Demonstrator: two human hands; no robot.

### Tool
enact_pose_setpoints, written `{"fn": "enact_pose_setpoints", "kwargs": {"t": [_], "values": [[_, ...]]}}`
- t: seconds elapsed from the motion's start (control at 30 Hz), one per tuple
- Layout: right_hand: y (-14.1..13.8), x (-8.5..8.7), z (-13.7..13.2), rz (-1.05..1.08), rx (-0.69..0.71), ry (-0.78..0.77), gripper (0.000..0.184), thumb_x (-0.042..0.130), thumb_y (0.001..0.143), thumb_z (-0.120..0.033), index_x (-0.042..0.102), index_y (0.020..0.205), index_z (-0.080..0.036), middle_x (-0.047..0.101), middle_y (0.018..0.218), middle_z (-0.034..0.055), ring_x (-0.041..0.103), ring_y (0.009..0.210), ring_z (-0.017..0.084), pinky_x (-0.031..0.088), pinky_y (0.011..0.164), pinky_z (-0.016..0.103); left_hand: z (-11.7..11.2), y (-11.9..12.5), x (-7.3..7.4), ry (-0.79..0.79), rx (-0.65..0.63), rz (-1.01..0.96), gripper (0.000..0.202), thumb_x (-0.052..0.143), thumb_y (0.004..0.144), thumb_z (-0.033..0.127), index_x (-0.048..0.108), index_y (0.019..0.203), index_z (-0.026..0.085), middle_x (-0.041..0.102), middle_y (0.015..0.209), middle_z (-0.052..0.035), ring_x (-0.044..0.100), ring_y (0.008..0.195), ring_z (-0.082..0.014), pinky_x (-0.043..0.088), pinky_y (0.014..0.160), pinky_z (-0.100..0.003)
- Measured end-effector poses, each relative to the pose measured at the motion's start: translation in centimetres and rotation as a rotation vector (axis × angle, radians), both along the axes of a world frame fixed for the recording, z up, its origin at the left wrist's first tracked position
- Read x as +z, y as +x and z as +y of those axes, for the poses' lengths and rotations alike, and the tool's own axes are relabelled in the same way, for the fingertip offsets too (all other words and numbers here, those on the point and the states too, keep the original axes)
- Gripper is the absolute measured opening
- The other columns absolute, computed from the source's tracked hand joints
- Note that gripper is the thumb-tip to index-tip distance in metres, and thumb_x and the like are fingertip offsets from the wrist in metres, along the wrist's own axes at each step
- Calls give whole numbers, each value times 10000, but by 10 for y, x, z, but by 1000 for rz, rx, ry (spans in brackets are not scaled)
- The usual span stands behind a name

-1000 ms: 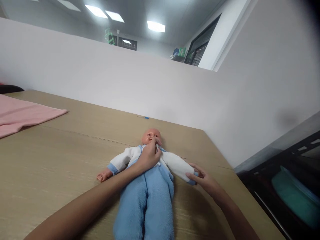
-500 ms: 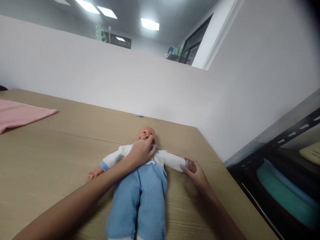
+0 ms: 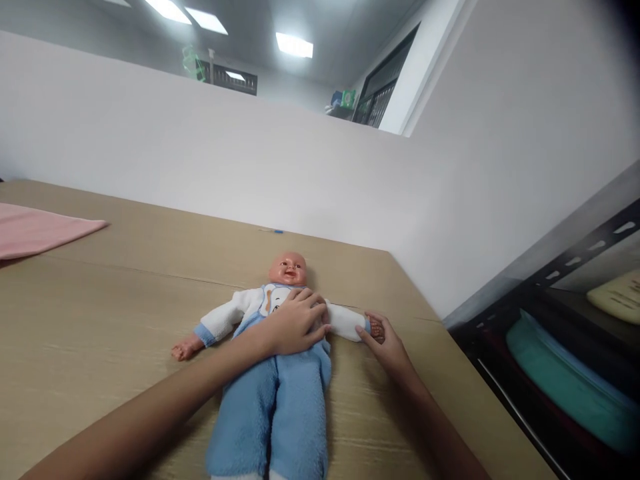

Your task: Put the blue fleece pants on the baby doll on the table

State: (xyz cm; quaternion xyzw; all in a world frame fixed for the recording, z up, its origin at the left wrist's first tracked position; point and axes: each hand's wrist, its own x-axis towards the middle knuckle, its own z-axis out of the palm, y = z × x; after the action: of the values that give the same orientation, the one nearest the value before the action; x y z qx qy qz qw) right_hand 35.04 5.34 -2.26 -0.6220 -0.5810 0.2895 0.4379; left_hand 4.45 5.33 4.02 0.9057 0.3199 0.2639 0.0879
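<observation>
A baby doll (image 3: 280,393) in a blue and white fuzzy outfit lies face up on the wooden table (image 3: 125,307), its arms spread to the sides. My left hand (image 3: 296,323) rests palm down on the doll's chest, fingers outstretched, covering part of the cartoon animal face on the bib. With my right hand (image 3: 383,337) I hold the doll's arm at the cuff, thumb on the near side and fingers round the small plastic hand. The doll's head shows in full above my left hand.
A pink cloth (image 3: 45,230) lies at the table's far left. Near the back edge is a small thin blue-ended item (image 3: 277,231). A white wall (image 3: 225,153) rises behind the table. On the right, a dark metal shelf (image 3: 550,270) holds a teal item (image 3: 565,380) and a yellow one.
My left hand has slid from the doll's mouth and chin down to its chest, uncovering the face. My right hand keeps its hold on the doll's arm. The view has shifted slightly.
</observation>
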Motion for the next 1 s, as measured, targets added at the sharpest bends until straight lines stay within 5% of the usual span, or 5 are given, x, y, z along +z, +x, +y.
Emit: {"fn": "enact_pose_setpoints", "kwargs": {"t": [0.23, 0.37, 0.53, 0.73, 1.0], "values": [[-3, 2, 0, 106, 23, 6, 752, 922, 653, -655, 669, 1204, -211, 743, 1285, 149, 711, 1165, 340, 547, 1088, 510, -2, -2, -1, -13, -64, 6, 161, 555, 1063, 357, 652, 1095, 232, 714, 1226, -113, 621, 1191, -321, 415, 1104, -516], [-7, 12, -1, 259, 27, -60, 717, 998, 563, -588, 676, 1087, -221, 757, 1023, 77, 710, 920, 276, 598, 834, 397, 2, 1, -8, -86, 36, -52, 331, 648, 988, 375, 609, 1282, 227, 683, 1345, -134, 607, 1268, -357, 436, 1106, -533], [-19, 23, -12, 406, 70, -113, 587, 910, 708, -649, 627, 1027, -246, 690, 897, 20, 626, 705, 183, 517, 594, 287, 10, 18, -10, -101, 180, 23, 584, 781, 897, 469, 604, 1375, 185, 667, 1312, -189, 607, 1242, -429, 465, 1063, -595], [-46, 41, -42, 577, 234, -126, 542, 927, 739, -545, 653, 1118, -272, 612, 925, 11, 551, 718, 162, 520, 647, 277, 5, 28, -11, 11, 236, 56, 479, 776, 896, 377, 656, 1343, 253, 638, 1307, -172, 580, 1217, -412, 472, 1032, -570], [-54, 41, -42, 643, 462, -167, 550, 833, 834, -684, 688, 1156, -262, 642, 969, 28, 555, 746, 180, 484, 699, 327, 6, 3, -18, -87, 192, -338, 420, 705, 847, 232, 697, 1266, 216, 684, 1265, -122, 587, 1190, -337, 469, 1074, -494]]}}
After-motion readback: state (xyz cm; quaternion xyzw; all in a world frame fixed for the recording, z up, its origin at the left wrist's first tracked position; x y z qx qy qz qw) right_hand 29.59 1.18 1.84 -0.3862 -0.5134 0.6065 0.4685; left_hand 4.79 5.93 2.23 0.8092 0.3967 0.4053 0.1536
